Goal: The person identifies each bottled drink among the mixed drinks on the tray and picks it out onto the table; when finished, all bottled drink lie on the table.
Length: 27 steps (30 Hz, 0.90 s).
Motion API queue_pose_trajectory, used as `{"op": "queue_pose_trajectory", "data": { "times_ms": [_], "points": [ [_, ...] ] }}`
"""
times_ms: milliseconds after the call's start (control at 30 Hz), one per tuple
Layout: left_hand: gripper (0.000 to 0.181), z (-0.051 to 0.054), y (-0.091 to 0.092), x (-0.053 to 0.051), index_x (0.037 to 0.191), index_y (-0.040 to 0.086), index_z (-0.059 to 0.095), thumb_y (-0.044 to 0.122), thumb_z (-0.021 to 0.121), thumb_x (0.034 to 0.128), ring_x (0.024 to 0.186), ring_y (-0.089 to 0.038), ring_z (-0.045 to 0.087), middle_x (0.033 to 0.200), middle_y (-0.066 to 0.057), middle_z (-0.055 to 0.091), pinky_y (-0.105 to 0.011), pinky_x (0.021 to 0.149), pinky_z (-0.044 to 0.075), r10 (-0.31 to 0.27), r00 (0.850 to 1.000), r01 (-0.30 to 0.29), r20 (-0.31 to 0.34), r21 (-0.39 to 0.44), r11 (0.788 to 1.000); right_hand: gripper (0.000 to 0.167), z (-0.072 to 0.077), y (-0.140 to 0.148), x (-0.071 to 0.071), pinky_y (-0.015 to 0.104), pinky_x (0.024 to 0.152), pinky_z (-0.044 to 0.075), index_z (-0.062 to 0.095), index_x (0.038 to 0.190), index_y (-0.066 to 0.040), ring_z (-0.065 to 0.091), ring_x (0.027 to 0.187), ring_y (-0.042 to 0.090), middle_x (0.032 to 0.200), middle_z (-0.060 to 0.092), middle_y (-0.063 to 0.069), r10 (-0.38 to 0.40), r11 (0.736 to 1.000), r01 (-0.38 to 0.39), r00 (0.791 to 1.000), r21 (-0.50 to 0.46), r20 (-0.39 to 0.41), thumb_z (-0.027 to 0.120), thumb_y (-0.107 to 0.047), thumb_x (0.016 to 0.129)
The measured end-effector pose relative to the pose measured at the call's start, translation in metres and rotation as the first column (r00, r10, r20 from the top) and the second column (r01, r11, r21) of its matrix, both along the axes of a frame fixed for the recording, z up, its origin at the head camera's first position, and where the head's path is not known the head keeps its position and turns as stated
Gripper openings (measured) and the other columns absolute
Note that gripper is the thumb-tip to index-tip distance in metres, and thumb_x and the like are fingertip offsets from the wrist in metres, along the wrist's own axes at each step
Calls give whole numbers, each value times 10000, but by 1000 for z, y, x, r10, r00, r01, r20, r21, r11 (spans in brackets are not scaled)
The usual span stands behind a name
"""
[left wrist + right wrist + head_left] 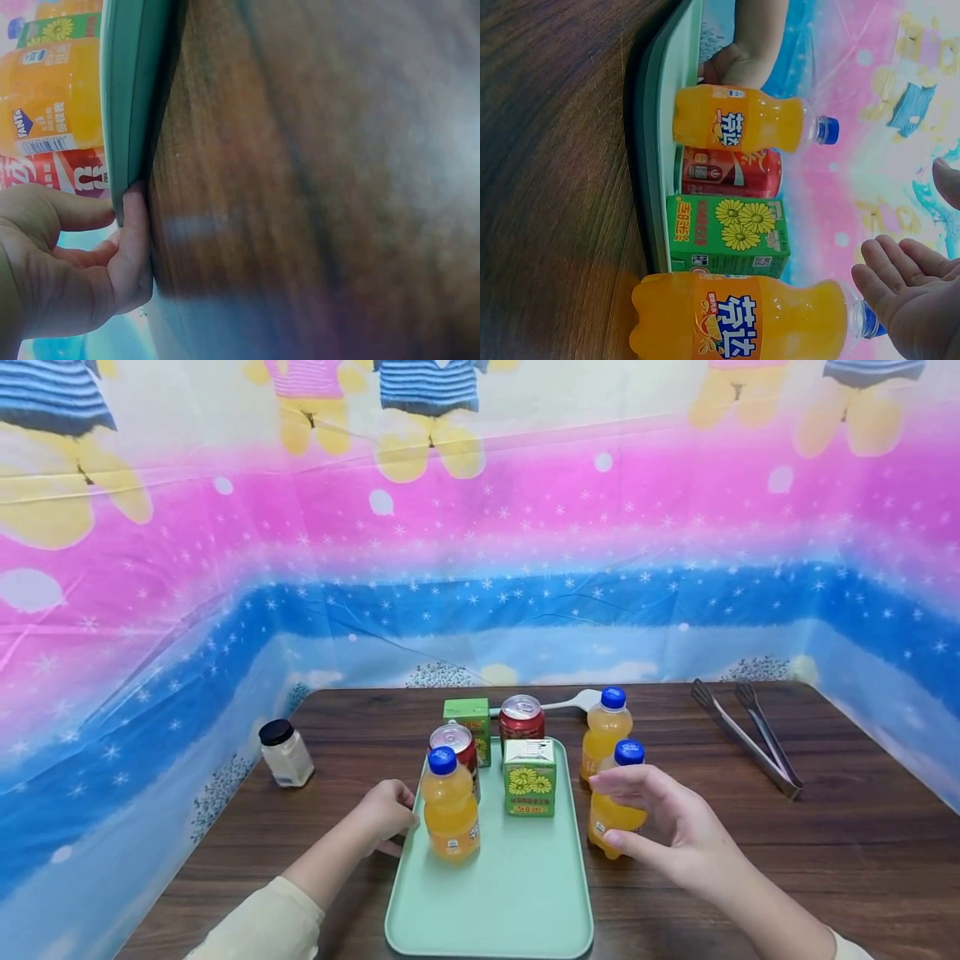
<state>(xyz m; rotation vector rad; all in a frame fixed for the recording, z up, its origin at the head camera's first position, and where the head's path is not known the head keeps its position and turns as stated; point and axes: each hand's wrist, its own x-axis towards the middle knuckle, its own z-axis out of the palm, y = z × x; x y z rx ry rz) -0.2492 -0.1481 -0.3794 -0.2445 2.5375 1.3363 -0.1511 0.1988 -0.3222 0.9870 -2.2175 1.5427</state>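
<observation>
Our left grip (390, 817) pinches the rim of a pale-green rectangular plastic tray (517, 902), presumably light and stiff. Our right grip (678, 827) is unclosed at a blue-capped clear plastic bottle of orange drink (611, 815); contact, we cannot tell. The bottle stands upright on the dark wooden tabletop (862, 877), just right of the tray. We judge it hefty, smooth, slightly yielding; best held round the waist.

At centre, a smooth plastic tray (517, 902) with low sheen; glossy, clear plastic bottles (452, 827); shiny metal cans (521, 718); smooth paper cartons (530, 789). At right, bright metal tongs (765, 765). Wood-grained bench (862, 852), faintly glossy. Upper frame, creased cloth (480, 539).
</observation>
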Motion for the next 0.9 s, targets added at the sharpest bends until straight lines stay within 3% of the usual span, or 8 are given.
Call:
{"op": "queue_pose_trajectory", "data": {
  "times_ms": [600, 900],
  "points": [
    [198, 0, 0, 0, 998, -14, 495, -65, 602, 839, 767, -283, 582, 911, -162, 533, -410, 529, 562, -4, 1000, 4, 2, -19, 1000, 500, 1, -4, 1, 307, 909, 482, 512, 1252, -88, 550, 1123, 215, 1217, 577, 47, -13, 1000, 13, 999, 6, 30, 684, 57, 805],
    [192, 1, 0, 0, 989, -13, 495, -65, 601, 837, 772, -290, 573, 897, -161, 529, -414, 530, 562, -12, 1000, 12, -4, -14, 1000, 502, -2, -12, -1, 308, 909, 482, 520, 1241, -61, 557, 1112, 234, 1195, 582, 72, 11, 1000, -11, 1000, -9, -27, 704, 55, 788]
  ]
}}
